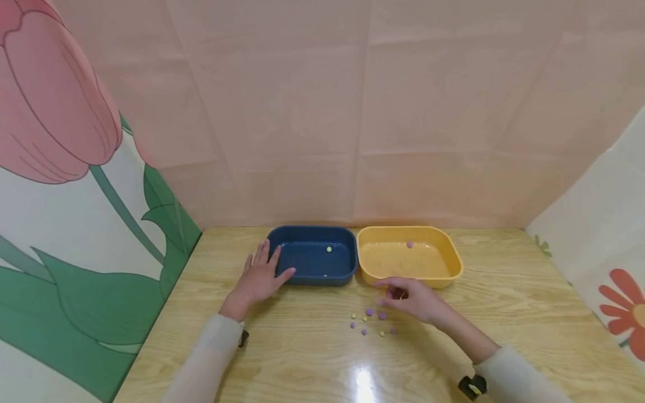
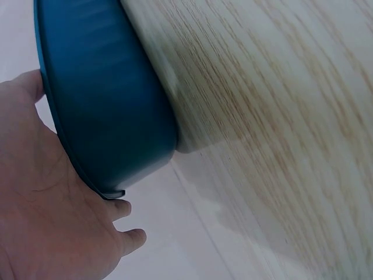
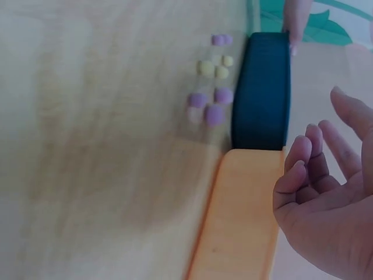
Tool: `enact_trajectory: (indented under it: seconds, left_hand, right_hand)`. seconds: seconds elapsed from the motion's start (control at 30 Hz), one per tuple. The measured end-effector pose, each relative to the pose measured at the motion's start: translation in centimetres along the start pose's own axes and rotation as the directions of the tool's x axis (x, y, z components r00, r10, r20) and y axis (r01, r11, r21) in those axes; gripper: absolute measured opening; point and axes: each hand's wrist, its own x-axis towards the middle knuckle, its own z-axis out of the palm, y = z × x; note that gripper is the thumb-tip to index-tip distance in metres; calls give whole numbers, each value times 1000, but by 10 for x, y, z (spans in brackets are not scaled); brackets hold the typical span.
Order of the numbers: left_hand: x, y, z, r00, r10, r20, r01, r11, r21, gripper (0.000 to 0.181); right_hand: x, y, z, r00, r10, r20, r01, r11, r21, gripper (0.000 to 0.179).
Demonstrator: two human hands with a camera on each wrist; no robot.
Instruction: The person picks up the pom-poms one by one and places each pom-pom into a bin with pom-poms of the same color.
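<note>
My left hand (image 1: 258, 280) has its fingers spread over the left end of a dark blue tray (image 1: 307, 263); the left wrist view shows the thumb and fingers about its rim (image 2: 64, 146). Over the front edge of a yellow tray (image 1: 395, 262) hovers my right hand (image 1: 415, 299). Its thumb and forefinger stand apart in the right wrist view, the other fingers loosely bent, nothing visible between them. Small purple pieces (image 1: 370, 312) and yellow pieces (image 1: 382, 333) lie scattered on the table before the trays. One yellow ball (image 1: 329, 249) is inside the blue tray, and a purple ball (image 1: 410, 244) inside the yellow one.
Both trays stand side by side at the back of a wood-grain table (image 1: 302, 347), close to a pink cloth backdrop (image 1: 302, 112). Flower-printed panels (image 1: 126, 224) flank the table. A dark band (image 1: 472, 386) is on the right wrist.
</note>
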Motion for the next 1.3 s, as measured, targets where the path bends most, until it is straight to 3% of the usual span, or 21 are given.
enact_trajectory:
  seconds: [0.2,0.4,0.83,1.3]
  left_hand:
    - [-1,0,1,1000,2,4,-2,1000,-2,93]
    - [-1,1,0,1000,1,4,-1,1000,7,92]
    - [1,1,-2,1000,-6,16,6,1000,2,91]
    - [0,0,0,1000,3,-4,-3,1000,6,92]
  right_hand:
    - [-13,11,6,999,-20,39,17,997,79,42]
    - [-21,19,9,995,-74,70,68,994,87,45]
    - [-32,31,10,977,-169,127,172,985,-12,40]
    - [-29,35,23,978,-141,156,160,981,-112,39]
